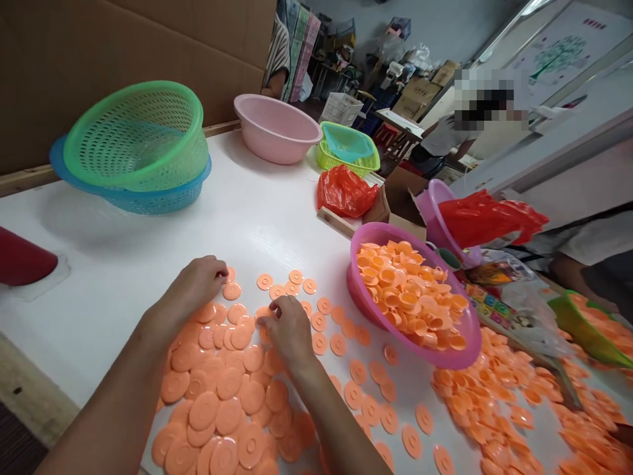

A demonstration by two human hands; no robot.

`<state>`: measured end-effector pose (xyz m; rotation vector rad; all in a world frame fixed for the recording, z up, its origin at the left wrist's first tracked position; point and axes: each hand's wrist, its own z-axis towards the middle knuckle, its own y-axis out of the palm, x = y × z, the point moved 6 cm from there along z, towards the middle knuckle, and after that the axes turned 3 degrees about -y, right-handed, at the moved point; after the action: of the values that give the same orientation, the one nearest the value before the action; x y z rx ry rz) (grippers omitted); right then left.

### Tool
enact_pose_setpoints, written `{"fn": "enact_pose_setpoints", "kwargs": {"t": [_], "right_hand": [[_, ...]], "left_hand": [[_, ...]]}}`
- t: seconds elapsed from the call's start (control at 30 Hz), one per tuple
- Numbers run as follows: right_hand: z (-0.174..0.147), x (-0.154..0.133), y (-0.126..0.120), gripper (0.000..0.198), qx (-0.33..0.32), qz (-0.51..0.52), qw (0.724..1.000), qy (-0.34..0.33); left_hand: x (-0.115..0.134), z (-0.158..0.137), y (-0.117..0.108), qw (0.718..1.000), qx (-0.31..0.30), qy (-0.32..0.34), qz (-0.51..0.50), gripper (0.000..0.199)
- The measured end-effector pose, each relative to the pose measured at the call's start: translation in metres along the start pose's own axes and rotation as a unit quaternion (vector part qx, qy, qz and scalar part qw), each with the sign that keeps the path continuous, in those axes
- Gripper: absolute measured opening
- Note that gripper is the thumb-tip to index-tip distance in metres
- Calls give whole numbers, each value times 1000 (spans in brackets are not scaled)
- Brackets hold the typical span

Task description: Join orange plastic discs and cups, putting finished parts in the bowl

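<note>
Small round orange plastic discs (230,382) with a raised ring lie in a heap on the white table before me, with looser ones spread to the right. My left hand (205,277) is at the far edge of the heap, its fingers drawn together on the edge of an orange disc (230,273). Just to its right, my right hand (289,326) reaches down with bent fingers, its fingertips at an orange disc (262,313). The fingers partly cover both discs. Right of that hand stands a pink basin (353,284) full of small orange cup-shaped pieces (408,297).
Green (133,138) and blue colanders (163,201) are stacked at the back left. Behind are a pale pink basin (277,128), a lime basket (349,148) and a red plastic bag (346,191). More orange pieces (494,389) cover the right side. Other people sit farther off.
</note>
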<state>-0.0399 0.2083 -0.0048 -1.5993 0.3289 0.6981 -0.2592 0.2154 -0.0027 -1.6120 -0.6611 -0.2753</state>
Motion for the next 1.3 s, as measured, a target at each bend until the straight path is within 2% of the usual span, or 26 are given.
{"fn": "enact_pose_setpoints", "kwargs": {"t": [0.07, 0.13, 0.2, 0.3, 0.47, 0.6, 0.7, 0.83, 0.93, 1.03, 1.13, 1.2, 1.27, 1.3], "right_hand": [[1, -2, 1, 11, 2, 103, 995, 12], [2, -6, 0, 13, 28, 162, 986, -21], [-2, -12, -2, 13, 51, 143, 984, -93], [-10, -14, 2, 17, 35, 53, 983, -172], [-8, -11, 7, 17, 12, 55, 990, -131], [13, -43, 24, 12, -8, 4, 990, -144], [32, -62, 40, 5, -30, -54, 988, -145], [44, -59, 42, 10, -19, 43, 992, -119], [43, -52, 31, 18, 11, 52, 985, -163], [35, -39, 16, 23, -3, 5, 978, -210], [19, -6, -20, 23, 12, 54, 986, -158], [1, 20, -49, 20, 35, 82, 991, -100], [-22, 41, -70, 18, 40, 84, 994, -59], [-33, 47, -75, 17, 35, 84, 995, -46]], "left_hand": [[-19, 2, -14, 999, 16, -44, 13, 19], [-34, 2, -24, 996, 24, -80, 21, 18], [-45, 1, -29, 994, 24, -107, 23, 14], [-50, -1, -28, 993, 12, -120, 10, 11], [-37, -3, -17, 997, -23, -77, -17, 19], [-27, -4, -12, 997, -42, -54, -33, 14], [-23, -6, -17, 995, -57, -50, -68, 9], [-17, -7, -29, 993, -46, -39, -104, 12], [-14, -6, -30, 995, -32, -23, -87, 9], [-18, -5, -21, 995, -71, 3, -69, 6], [-32, -3, -18, 994, -97, 25, -41, 15], [-41, 0, -24, 998, -69, 3, -8, 17], [-35, 0, -31, 999, -31, -12, -6, 18], [-24, -2, -31, 999, -28, -2, -26, 19]]}}
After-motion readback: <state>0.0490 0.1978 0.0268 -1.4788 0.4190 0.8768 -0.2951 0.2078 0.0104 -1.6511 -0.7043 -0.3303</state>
